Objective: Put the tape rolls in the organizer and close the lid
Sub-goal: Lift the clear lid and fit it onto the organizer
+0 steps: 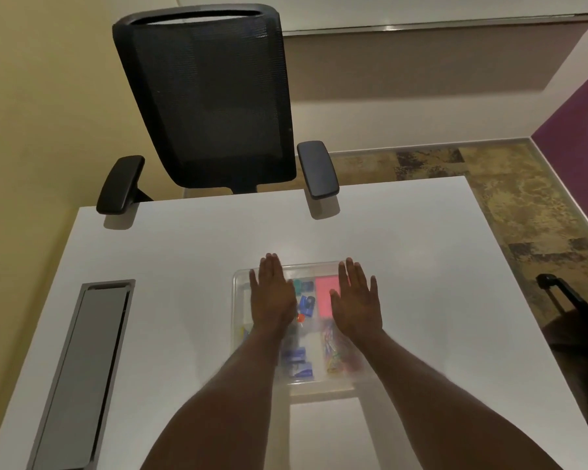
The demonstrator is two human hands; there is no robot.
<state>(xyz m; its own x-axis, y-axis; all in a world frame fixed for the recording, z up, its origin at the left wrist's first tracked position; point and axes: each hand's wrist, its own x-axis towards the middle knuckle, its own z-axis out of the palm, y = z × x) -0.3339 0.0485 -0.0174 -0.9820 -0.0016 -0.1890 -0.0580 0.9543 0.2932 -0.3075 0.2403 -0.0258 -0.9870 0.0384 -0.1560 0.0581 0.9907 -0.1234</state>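
Organizer (314, 270) under both flat hands, fingers (350, 271) outstretched.

Head camera looks steeply down over a table (421, 266).

Left hand (273, 295) and right hand (356, 300) lie flat side by side at lower centre of frame, palms down, fingers straight and together, bare forearms reaching up from bottom edge.

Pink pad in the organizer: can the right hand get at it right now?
Probably not. The right hand lies flat on what looks like the organizer's closed clear lid, which covers the pink pad. The lid would need opening first.
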